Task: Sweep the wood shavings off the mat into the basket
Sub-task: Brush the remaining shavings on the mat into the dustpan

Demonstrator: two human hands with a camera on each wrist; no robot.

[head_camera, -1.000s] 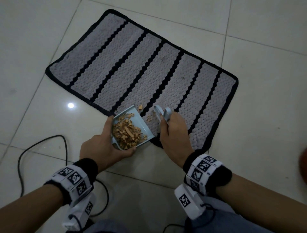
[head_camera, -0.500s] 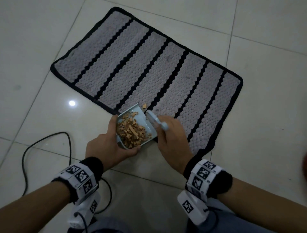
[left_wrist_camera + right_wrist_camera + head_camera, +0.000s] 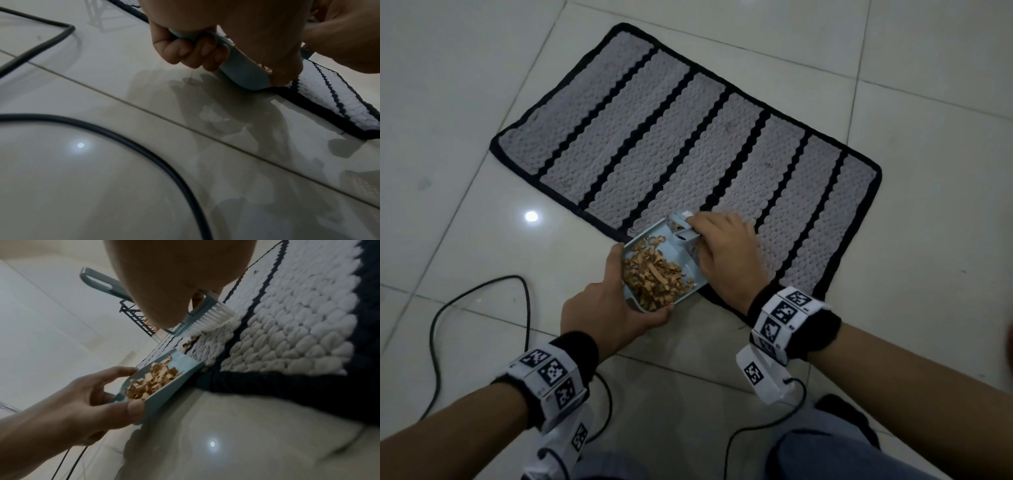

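Right hand (image 3: 726, 253) grips a small blue brush with white bristles (image 3: 207, 318); left hand (image 3: 606, 308) holds the pale blue plastic dustpan (image 3: 681, 260). Most tan wood shavings (image 3: 654, 277) are collected. A few remain on the grey-and-black striped woven mat (image 3: 688, 144) near the brush, and emptying into the basket appears outstanding.

wrists: black bands (image 3: 580, 346), white tag-marked cuffs (image 3: 787, 310); cables (image 3: 756, 431) | legs: grey-blue trousers (image 3: 825, 455)

Pale tiled floor (image 3: 893, 85) is carrying a striped grey-and-black mat (image 3: 688, 144) lying flat, with black cable (image 3: 482, 291) looping beside it.
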